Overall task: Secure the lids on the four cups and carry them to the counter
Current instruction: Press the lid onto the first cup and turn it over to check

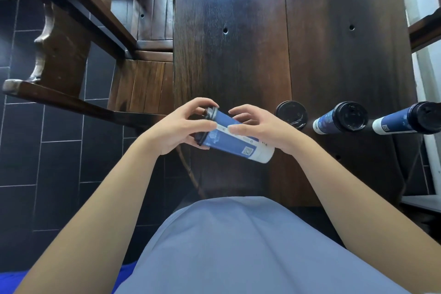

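Hands (181, 126) (257, 126) grip tilted cup (235, 141), fingers curled.

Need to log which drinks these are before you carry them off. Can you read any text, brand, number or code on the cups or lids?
Nothing is legible.
Held cup, gripped by the left hand and right hand: a square code and small print on the white band, too blurred to read.
Middle cup: white-band print, too small.
Far-right cup: another square code, unreadable.
Lid of the nearest standing cup: embossed marks, not readable.
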Demonstrator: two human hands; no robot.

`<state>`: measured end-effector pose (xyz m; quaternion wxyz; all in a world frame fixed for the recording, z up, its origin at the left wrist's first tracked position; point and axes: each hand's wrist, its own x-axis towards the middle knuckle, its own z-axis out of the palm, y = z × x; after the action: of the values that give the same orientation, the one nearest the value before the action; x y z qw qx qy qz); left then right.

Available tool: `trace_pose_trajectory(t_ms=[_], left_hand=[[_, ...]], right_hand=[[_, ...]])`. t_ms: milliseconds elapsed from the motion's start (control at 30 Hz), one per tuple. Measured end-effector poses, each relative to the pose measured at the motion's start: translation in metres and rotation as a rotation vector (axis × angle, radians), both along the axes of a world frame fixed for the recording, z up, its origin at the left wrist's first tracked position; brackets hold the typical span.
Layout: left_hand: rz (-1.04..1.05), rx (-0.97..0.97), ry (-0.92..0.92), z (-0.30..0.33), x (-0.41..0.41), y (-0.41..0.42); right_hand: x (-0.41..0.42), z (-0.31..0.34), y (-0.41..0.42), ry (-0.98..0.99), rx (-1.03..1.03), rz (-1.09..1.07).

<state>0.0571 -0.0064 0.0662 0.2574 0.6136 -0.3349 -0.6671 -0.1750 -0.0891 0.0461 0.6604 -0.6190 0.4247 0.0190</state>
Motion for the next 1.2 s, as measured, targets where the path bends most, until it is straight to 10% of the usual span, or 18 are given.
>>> trace_pose_trajectory(t_ms=[333, 833, 1200], left_hand=[[0.414, 0.052, 0.227, -0.016, -0.015, 0.027], [0.246, -0.327, 0.171, 0.013, -0.01, 0.031], [0.303, -0.211, 0.244, 0.026, -0.013, 0.028]], right_hand=[[-0.058, 0.02, 0.012, -0.084, -0.079, -0.165], [-0.063, 0.05, -0.002, -0.18, -0.067, -0.216], [-0.063, 0.065, 0.003, -0.333, -0.137, -0.277]])
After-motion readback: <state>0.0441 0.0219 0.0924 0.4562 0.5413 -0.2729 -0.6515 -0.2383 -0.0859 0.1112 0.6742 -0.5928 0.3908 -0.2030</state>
